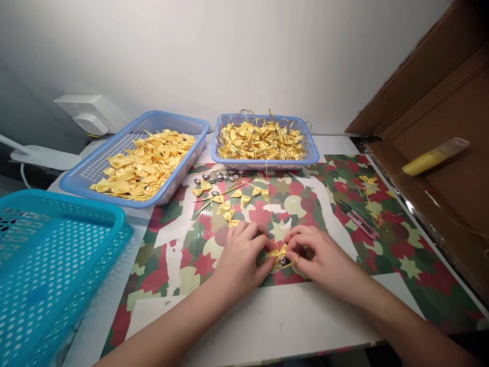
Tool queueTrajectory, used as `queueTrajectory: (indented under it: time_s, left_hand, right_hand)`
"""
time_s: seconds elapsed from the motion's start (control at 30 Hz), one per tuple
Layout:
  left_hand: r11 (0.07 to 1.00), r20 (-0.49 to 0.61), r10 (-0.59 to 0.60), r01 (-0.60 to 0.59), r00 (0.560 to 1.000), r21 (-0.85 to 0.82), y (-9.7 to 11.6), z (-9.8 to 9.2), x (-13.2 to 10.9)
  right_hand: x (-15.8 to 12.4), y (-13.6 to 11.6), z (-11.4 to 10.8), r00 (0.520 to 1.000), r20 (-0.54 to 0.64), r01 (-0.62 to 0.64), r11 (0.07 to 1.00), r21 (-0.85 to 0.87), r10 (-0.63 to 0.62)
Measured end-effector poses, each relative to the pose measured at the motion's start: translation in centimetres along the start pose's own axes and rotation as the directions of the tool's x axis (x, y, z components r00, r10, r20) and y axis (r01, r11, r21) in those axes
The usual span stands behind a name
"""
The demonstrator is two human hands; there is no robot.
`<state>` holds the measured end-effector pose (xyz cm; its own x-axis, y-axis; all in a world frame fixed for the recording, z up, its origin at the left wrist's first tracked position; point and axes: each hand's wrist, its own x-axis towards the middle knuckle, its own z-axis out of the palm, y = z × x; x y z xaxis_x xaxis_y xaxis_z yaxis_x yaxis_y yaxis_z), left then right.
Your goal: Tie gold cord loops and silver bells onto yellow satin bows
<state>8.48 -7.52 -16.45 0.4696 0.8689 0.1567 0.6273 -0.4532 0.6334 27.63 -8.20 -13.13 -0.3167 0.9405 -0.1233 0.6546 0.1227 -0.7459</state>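
Note:
A small yellow ribbon bow (278,252) with a silver jingle bell (282,260) and a loop of gold cord (287,265) sits low over the mat, between my two hands. My left hand (242,252) is closed, thumb and forefinger pinching the bow's left side. From the other side my right hand (319,257) pinches at the gold cord beside the bow; its fingertips partly hide the grip. A thin pale thread (271,214) runs from the bow up toward the far basket. Loose yellow bows (241,198), silver bells (219,176) and gold cord lengths (219,196) lie beyond my left hand.
A blue basket (72,182) of yellow bows stands back left, another blue basket (267,165) of corded bows behind the mat. A teal basket (118,219) is at left. Pink thread snips (361,223) lie right, near a cardboard box (431,102) with a yellow tube (428,160).

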Motion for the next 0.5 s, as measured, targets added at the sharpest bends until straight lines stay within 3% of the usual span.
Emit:
queueTrajectory:
  time_s: [0.27,0.5]
  left_hand:
    - [0.999,0.007,0.013,-0.014,1.0,0.037,0.15,0.32,-0.12]
    - [0.999,-0.091,0.007,-0.011,0.996,-0.044,-0.02,-0.6,0.12]
  right_hand:
    - [-0.09,0.33,0.92,0.999,-0.033,0.022,0.996,-0.081,-0.025]
    - [0.22,0.39,0.71,0.985,-0.121,0.137,0.986,0.094,-0.125]
